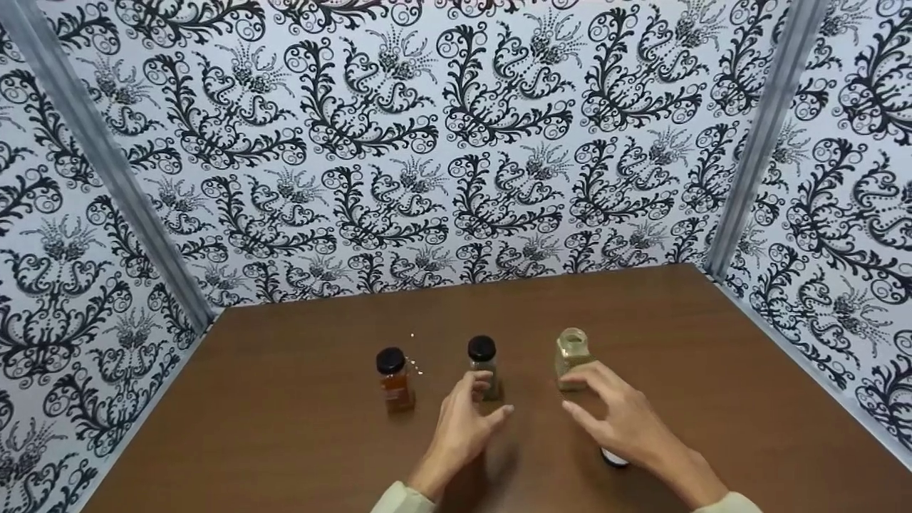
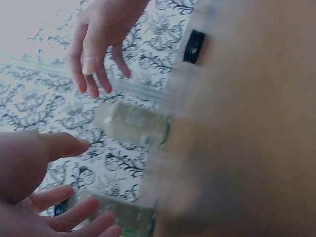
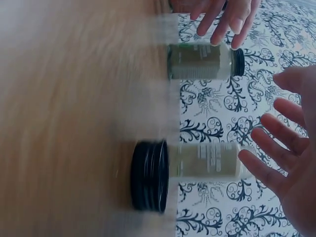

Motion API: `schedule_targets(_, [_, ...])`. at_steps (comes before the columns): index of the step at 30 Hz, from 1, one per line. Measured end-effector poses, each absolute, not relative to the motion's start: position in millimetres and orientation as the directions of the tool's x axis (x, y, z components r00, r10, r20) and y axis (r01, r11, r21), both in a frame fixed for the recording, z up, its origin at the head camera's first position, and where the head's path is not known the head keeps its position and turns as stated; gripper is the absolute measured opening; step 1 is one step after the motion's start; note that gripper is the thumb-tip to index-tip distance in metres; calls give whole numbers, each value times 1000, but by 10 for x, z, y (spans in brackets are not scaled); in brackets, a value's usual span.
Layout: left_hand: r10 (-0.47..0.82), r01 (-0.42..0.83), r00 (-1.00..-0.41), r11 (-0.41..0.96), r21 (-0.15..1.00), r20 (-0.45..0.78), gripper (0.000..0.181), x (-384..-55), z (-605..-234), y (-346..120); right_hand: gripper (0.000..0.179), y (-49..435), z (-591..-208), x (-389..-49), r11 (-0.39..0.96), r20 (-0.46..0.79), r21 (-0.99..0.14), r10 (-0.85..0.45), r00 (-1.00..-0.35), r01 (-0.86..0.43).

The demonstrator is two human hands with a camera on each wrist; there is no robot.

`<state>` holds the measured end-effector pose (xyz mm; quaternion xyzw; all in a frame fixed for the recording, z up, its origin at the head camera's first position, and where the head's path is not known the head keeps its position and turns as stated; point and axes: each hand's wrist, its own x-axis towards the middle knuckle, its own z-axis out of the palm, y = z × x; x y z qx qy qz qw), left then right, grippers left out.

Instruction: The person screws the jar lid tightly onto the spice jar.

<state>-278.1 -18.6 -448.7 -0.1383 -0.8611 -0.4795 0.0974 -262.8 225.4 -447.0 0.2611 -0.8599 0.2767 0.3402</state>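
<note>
An uncapped glass jar (image 1: pixel 572 356) with pale greenish contents stands upright on the table. My right hand (image 1: pixel 630 420) is just in front of it, fingers spread and holding nothing; whether a fingertip touches the glass I cannot tell. On the table below that hand lies a loose black lid (image 1: pixel 614 458), which shows larger in the right wrist view. My left hand (image 1: pixel 463 424), also holding nothing, is in front of a second greenish jar (image 1: pixel 493 390) with a black lid. Loosely bent fingers partly cover that jar in the head view.
To the left stands a black-lidded jar (image 1: pixel 396 393) of orange-red contents, with small shiny specks beside it. The brown wooden table (image 1: pixel 299 370) ends at patterned black-and-white panels (image 1: pixel 427 178) at the back and both sides.
</note>
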Motion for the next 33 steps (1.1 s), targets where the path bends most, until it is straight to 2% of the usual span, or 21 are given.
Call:
schedule_targets(4, [135,339,-940,494,801,314,52,-2767,-4533,-63,40,2325,-4503,-2574,737,712,-275,-275,-646,-617])
schedule_targets(9, [131,343,-938,481,807,321,55,-2805,-4592,139,42,2396,-4549,-2511,782,630,-326,-239,-739,-531])
schedule_targets(14, [162,352,-936,484,801,314,62,-2862,-4670,352,39,2475,-4568,-2466,807,453,-380,-264,-851,-452])
schedule_targets(17, [178,352,-936,475,806,304,67,-2901,-4702,450,42,2513,-4577,-2448,813,336,-399,-302,-892,-425])
schedule_targets(33, [161,271,-962,474,838,220,81,-3159,-4687,818,60,2696,-4567,-2445,828,172,-387,-366,-914,-405])
